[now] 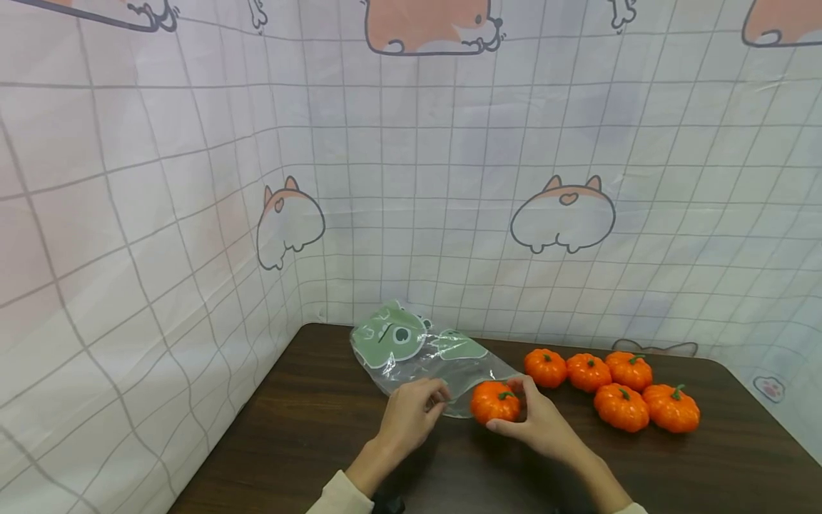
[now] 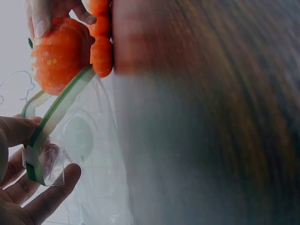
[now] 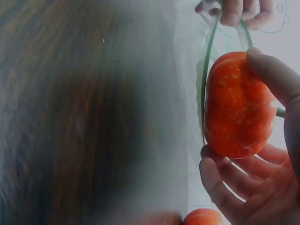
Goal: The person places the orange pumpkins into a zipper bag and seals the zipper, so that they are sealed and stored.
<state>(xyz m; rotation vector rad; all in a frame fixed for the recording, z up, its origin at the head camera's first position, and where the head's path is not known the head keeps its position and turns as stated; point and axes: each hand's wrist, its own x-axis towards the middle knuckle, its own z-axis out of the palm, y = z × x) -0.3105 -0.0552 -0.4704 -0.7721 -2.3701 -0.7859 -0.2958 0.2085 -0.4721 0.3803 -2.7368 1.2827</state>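
a pale cloth (image 1: 148,235) with grid lines and cartoon corgis hangs at the left and runs along the back of the dark wooden table (image 1: 282,421). next comes a clear plastic bag (image 1: 388,335) with a green frog print, lying slantwise on the table, its mouth toward the person. at that mouth the left hand (image 1: 411,408), below a cream sleeve (image 1: 343,494), pinches a corner of the green-edged rim (image 2: 61,99) between thumb and fingers. to its right an orange pumpkin (image 1: 493,403) with a green stem sits right at the bag's mouth, against the rim; how far it reaches inside cannot be told. the right hand (image 1: 538,422) holds that pumpkin from the right, thumb on one side, fingers on the other. farther right, five more orange pumpkins (image 1: 621,407) stand close together on the table: three behind, two in front.
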